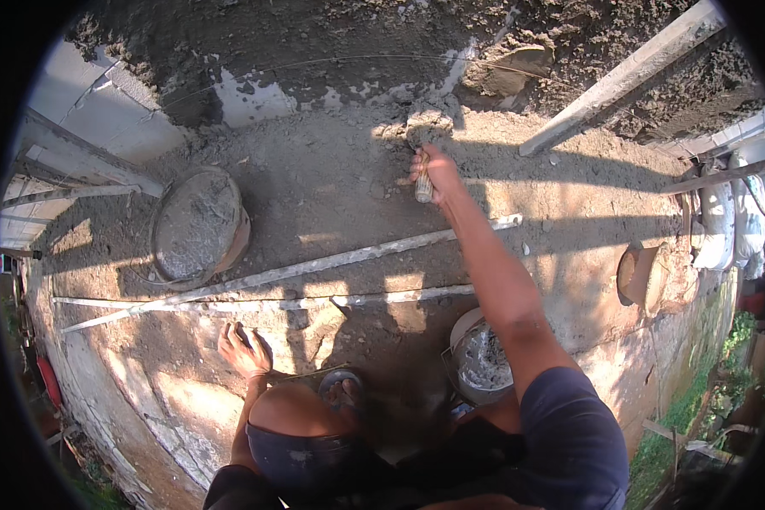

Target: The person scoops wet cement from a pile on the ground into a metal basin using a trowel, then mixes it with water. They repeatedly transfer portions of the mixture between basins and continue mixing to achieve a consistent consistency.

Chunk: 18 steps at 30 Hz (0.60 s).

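My right hand (pixel 437 172) grips the worn handle of a trowel (pixel 424 186), arm stretched forward toward the foot of the wall. Grey mortar (pixel 429 124) covers the blade, so its outline is mostly hidden. Ahead stands a block wall (pixel 255 102), partly coated in rough, dark wet mortar with pale patches showing. My left hand (pixel 245 354) is low beside my left knee, fingers apart and holding nothing visible; whether it presses on the ground is unclear. Close to my right knee sits a bucket (pixel 484 363) with wet grey mortar inside, partly covered by my arm.
Two long mortar-splashed battens (pixel 350 258) (pixel 280 306) cross on the ground before me. A wide mortar tub (pixel 197 223) stands left. To the right are a tipped bucket (pixel 644 277) and filled sacks (pixel 717 217). Slanted props (pixel 618 80) (pixel 89 153) lean at both sides; a string (pixel 382 57) spans the wall.
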Each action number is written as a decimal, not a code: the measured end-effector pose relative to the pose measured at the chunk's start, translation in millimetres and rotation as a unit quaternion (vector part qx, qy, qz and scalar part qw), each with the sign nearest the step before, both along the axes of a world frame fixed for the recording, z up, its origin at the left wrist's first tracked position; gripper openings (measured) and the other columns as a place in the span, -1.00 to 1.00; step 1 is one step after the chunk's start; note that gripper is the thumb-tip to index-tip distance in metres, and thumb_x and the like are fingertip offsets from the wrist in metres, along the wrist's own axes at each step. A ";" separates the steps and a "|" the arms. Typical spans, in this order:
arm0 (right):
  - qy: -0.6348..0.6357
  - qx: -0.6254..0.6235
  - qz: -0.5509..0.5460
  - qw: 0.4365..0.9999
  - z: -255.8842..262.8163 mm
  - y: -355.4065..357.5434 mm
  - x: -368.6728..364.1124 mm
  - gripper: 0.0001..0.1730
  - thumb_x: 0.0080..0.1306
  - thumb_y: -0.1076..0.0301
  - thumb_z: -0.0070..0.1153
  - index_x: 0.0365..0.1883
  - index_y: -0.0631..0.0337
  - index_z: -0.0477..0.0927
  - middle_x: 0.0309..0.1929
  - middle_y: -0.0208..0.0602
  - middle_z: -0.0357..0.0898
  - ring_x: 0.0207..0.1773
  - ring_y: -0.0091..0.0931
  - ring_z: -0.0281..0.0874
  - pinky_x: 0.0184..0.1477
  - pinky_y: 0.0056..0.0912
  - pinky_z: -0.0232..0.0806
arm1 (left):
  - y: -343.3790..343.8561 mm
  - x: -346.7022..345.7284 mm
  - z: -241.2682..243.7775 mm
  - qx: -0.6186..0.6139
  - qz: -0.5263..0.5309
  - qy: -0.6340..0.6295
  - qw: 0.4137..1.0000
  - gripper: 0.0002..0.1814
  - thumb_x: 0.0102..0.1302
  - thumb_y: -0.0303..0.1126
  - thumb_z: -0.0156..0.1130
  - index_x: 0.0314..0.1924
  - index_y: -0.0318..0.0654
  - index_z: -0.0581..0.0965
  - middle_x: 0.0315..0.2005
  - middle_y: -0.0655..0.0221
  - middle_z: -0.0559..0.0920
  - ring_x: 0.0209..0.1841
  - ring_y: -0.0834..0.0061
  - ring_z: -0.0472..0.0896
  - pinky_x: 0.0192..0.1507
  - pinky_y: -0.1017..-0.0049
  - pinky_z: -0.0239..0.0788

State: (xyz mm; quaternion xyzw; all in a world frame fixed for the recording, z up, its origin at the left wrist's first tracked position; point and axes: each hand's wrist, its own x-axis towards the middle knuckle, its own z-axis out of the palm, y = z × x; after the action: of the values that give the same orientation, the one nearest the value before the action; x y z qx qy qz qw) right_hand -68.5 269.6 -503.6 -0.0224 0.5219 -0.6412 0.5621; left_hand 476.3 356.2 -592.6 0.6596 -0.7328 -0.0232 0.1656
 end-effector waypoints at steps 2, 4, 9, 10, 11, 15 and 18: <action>0.031 -0.001 0.046 0.998 19.2 32.7 -17.9 -0.75 0.53 0.17 -0.14 -0.31 0.10 0.40 -0.55 -0.50 0.35 -0.60 -0.63 0.26 -0.56 -0.48 0.27 | -4.7 -0.7 -0.5 -0.012 0.001 -0.021 1.000 -0.49 0.41 -0.04 0.00 0.18 -0.25 0.42 0.22 0.04 0.37 0.32 -0.01 0.24 0.37 0.03 -0.01; 0.039 0.000 0.118 0.992 42.4 82.6 -41.7 -0.76 0.52 0.18 -0.11 -0.27 0.13 0.43 -0.54 -0.50 0.37 -0.60 -0.64 0.27 -0.54 -0.51 0.27 | -7.7 2.0 -0.3 -0.013 -0.002 -0.037 0.999 -0.49 0.42 -0.03 0.01 0.19 -0.25 0.41 0.23 0.05 0.37 0.32 0.01 0.24 0.37 0.04 -0.01; 0.014 0.054 0.193 0.980 157.6 248.6 -60.1 -0.76 0.53 0.19 -0.12 -0.19 0.18 0.45 -0.53 -0.48 0.36 -0.68 -0.64 0.28 -0.65 -0.57 0.19 | 3.8 0.5 -20.5 -0.034 -0.034 -0.044 0.998 -0.51 0.45 0.00 0.01 0.18 -0.20 0.46 0.21 0.09 0.42 0.31 0.08 0.27 0.36 0.09 0.02; -0.005 0.078 0.187 0.979 173.9 279.7 -57.5 -0.75 0.51 0.19 -0.10 -0.17 0.21 0.45 -0.53 -0.44 0.37 -0.71 -0.62 0.28 -0.69 -0.55 0.17 | 1.8 4.7 -17.8 -0.039 -0.034 -0.046 0.998 -0.51 0.45 0.00 0.02 0.17 -0.19 0.47 0.20 0.10 0.42 0.31 0.09 0.28 0.36 0.09 0.02; -0.022 0.103 0.183 0.977 190.8 310.8 -52.3 -0.74 0.49 0.20 -0.07 -0.16 0.23 0.45 -0.54 -0.40 0.38 -0.74 -0.60 0.29 -0.72 -0.53 0.15 | 0.8 8.2 -16.8 -0.045 -0.033 -0.046 0.997 -0.51 0.45 0.01 0.02 0.16 -0.19 0.48 0.19 0.11 0.43 0.30 0.10 0.28 0.35 0.09 0.03; 0.014 0.227 0.162 0.960 221.7 408.1 -16.4 -0.74 0.40 0.23 0.07 -0.19 0.28 0.47 -0.57 -0.31 0.39 -0.72 -0.54 0.33 -0.69 -0.53 0.19 | -0.5 12.3 -17.5 -0.027 -0.025 -0.063 0.997 -0.48 0.46 0.03 0.00 0.20 -0.19 0.45 0.21 0.11 0.40 0.33 0.12 0.25 0.38 0.10 0.01; 0.077 0.302 0.225 0.923 201.5 459.7 11.7 -0.79 0.38 0.27 0.09 -0.23 0.26 0.48 -0.55 -0.30 0.45 -0.62 -0.50 0.41 -0.57 -0.47 0.28 | -1.7 11.8 -30.8 0.001 -0.004 -0.061 0.998 -0.39 0.45 0.05 -0.02 0.28 -0.27 0.36 0.26 0.02 0.32 0.36 0.02 0.20 0.41 0.06 -0.03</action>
State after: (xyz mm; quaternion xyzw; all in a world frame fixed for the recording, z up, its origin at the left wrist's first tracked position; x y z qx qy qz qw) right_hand -56.9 729.3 -302.1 -0.0174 0.7137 -0.3059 0.6299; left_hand 488.1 354.5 -623.4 0.6569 -0.7442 0.0161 0.1197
